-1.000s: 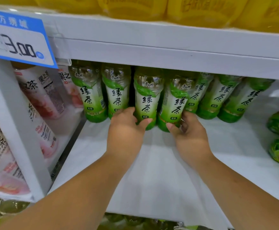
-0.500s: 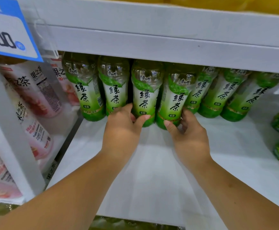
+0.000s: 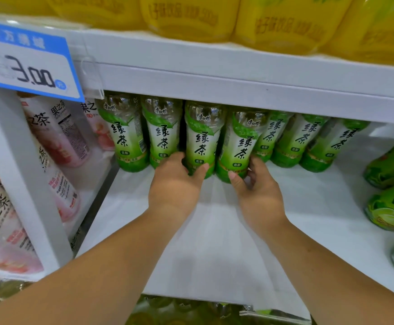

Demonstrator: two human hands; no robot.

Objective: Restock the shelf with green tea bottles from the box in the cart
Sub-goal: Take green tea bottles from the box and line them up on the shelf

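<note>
- Head view: a white shelf [image 3: 214, 242] carries a row of seven green tea bottles [image 3: 296, 141] standing upright at its back, labels facing out.
- Left hand [image 3: 175, 186]: reaches in to the base of the third bottle [image 3: 203, 137], counting from the left. The thumb lies across the lower right front of the bottle; the fingers [image 3: 179, 157] curl round its left side, into the gap beside the second bottle [image 3: 163, 132]. The grasp is narrow and closed on that bottle.
- Right hand [image 3: 259, 195]: grips the base of the fourth bottle [image 3: 240, 141]. The thumb presses on the lower front and the fingers [image 3: 253, 161] wrap round the right side.
- The third and fourth bottles stand side by side, slightly forward of the three bottles to their right, bases on the shelf.
- The first bottle [image 3: 125, 134] stands at the left end of the row, just beside the divider.
- Left of the divider: pink bottles [image 3: 57, 134] with white and pink labels, tilted in this view.
- A blue-edged price tag [image 3: 27, 64] reading 3.00 hangs at the upper left.
- Shelf above: yellow packs [image 3: 191, 17], partly cut off by the frame edge.
- Far right: other green bottles [image 3: 393, 165] of a different label, well apart from the row.
</note>
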